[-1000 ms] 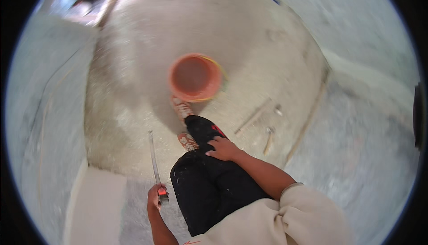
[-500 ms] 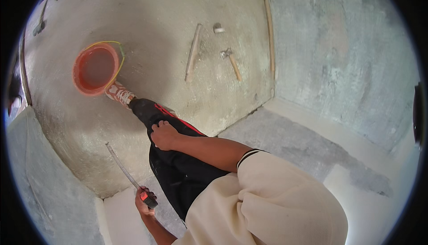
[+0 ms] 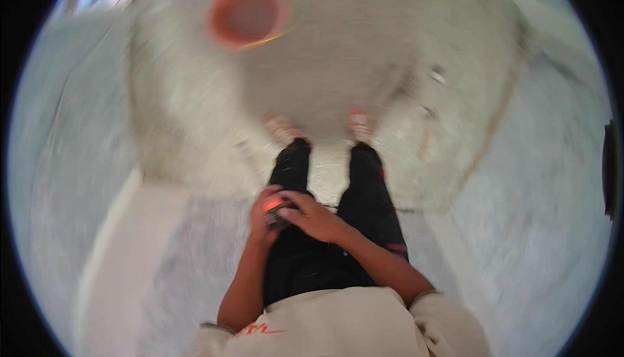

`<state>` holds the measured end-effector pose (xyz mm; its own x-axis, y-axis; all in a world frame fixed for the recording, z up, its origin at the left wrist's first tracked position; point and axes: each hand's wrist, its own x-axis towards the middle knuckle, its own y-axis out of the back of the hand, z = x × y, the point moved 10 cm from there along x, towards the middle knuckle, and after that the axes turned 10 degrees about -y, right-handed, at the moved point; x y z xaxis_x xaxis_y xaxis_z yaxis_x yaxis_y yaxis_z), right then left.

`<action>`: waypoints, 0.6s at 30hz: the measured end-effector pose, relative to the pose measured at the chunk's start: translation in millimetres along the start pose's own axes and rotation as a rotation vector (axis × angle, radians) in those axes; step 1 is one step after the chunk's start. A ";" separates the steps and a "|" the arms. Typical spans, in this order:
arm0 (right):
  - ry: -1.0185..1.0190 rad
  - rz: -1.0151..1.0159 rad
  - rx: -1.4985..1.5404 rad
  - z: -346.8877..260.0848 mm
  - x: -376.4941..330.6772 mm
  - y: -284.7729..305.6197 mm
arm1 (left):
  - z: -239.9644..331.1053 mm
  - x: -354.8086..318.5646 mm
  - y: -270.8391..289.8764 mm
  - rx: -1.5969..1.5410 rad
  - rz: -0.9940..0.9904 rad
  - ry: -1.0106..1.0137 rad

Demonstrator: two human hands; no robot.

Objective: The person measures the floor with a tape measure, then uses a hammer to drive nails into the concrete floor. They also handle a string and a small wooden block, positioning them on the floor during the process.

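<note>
Moved since the earlier frame: right hand (image 3: 315, 219), off the trouser leg and across to the tape measure (image 3: 273, 209); left hand (image 3: 260, 219), brought inward with that tape measure to the lap; shoes (image 3: 281, 130), side by side and clear of the bucket (image 3: 221, 20).

Tape measure: one, red and black case, over the black trousers (image 3: 296, 269). Blade (image 3: 248, 157): pale strip out of the case, pointing forward over the floor (image 3: 185, 136); blurred, its end indistinct.

Left hand: closed around the case. Right hand: fingers bent at the case's near right side; whether they grip or merely touch, cannot tell.

Bucket: one, orange, yellow handle, murky contents, ahead on the floor. Right of it, blurred: a long strip (image 3: 386, 83), a small pale object (image 3: 438, 75), a wooden-handled tool (image 3: 424, 144).

Handling notes, by judgement: step in hand appears to be two-handed work on the tape measure. Best done with the left grip firm, right fingers clear of the blade's edges, and the blade kept straight and under control, lest it kink or snap back.
</note>
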<state>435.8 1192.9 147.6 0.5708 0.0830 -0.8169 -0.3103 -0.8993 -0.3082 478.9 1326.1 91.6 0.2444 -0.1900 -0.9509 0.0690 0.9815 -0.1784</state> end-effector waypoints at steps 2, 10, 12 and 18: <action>-0.054 0.091 -0.126 39.6 -11.9 10.7 | -44.1 -2.1 -9.7 -0.038 0.002 -0.016; -0.339 -0.101 -0.161 152.7 -87.9 99.0 | -217.8 -16.4 -55.4 -0.193 0.138 -0.018; -0.389 -0.106 -0.198 169.2 -111.0 135.6 | -263.5 -19.0 -84.5 -0.232 0.134 0.029; -0.380 -0.056 -0.336 186.3 -155.0 189.7 | -338.4 -32.7 -132.4 -0.359 0.165 0.093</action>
<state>146.9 1089.4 124.8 0.2433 0.2294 -0.9424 0.0105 -0.9722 -0.2339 134.5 1209.8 60.7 0.1342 -0.0424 -0.9900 -0.3101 0.9471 -0.0826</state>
